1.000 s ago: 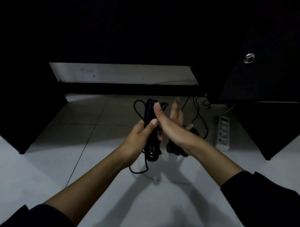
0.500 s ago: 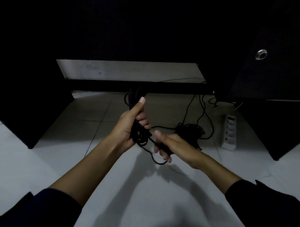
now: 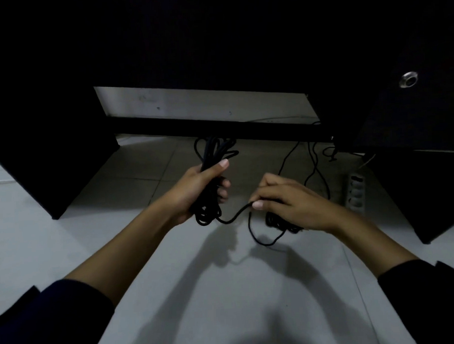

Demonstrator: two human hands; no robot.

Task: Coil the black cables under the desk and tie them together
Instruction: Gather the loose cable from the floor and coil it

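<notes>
since half a second ago the right hand (image 3: pixel 291 200) has drawn away from the left hand (image 3: pixel 195 191) toward 3 o'clock, pulling a slack strand (image 3: pixel 232 218) out between them. the left hand is clenched round the coiled bundle (image 3: pixel 215 151), loops standing up toward 12 o'clock; the right hand pinches the strand, a second cable heap (image 3: pixel 276 221) under it. best to keep the strand taut and wrap it round the bundle's waist. the desk rail (image 3: pixel 219 131) sits close at 12 o'clock; open floor (image 3: pixel 224 287) lies toward 6 o'clock.
</notes>
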